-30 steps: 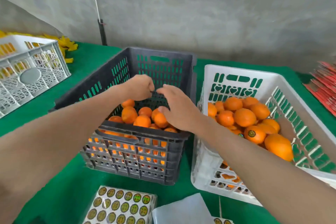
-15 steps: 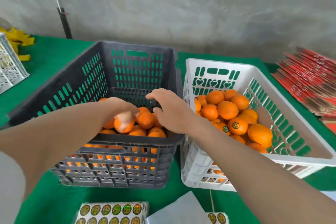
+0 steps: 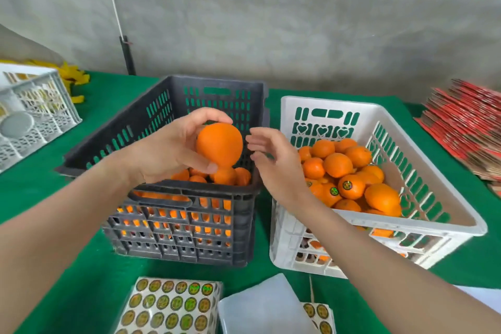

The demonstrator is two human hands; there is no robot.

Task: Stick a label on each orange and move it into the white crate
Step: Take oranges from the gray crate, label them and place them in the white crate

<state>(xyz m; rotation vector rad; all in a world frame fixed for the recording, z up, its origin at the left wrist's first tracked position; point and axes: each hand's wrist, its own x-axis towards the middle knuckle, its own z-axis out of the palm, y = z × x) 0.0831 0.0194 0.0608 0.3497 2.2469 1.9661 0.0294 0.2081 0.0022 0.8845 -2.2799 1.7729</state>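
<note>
Fingers and thumb of the left hand [image 3: 168,152] curled round one orange [image 3: 219,144], lifting it clear above the far half of the dark grey crate [image 3: 184,228]. The fruit was round and evenly bright, and the side facing the head camera showed plain, smooth peel. The thumb pressed its lower edge and the fingertips wrapped over its top. The right hand [image 3: 273,163] hung just beside it with fingers loosely extended and slightly spread, their tips near the fruit but apart from it. Whether anything clung to a fingertip could not be told.

Under the held fruit, more loose oranges [image 3: 225,176] lay in the dark grey crate, and their colour glowed through the slots of its near wall. Just to the right stood the white crate [image 3: 406,222], heaped with oranges, and two near the front carried round dark labels [image 3: 347,185].

Both crates sat on a green cloth [image 3: 67,252]. At the near edge lay a label sheet [image 3: 168,304] with rows of round gold-and-green stickers, a translucent plastic sheet [image 3: 260,306] beside it, and a second label sheet [image 3: 320,314] partly tucked under that plastic. Another white crate [image 3: 35,114] stood far left with yellow pieces [image 3: 73,78] behind it. A stack of red cardboard [image 3: 469,127] lay fanned at the far right. A grey concrete wall [image 3: 271,22] closed the back, with a black pole [image 3: 127,55] against it.
</note>
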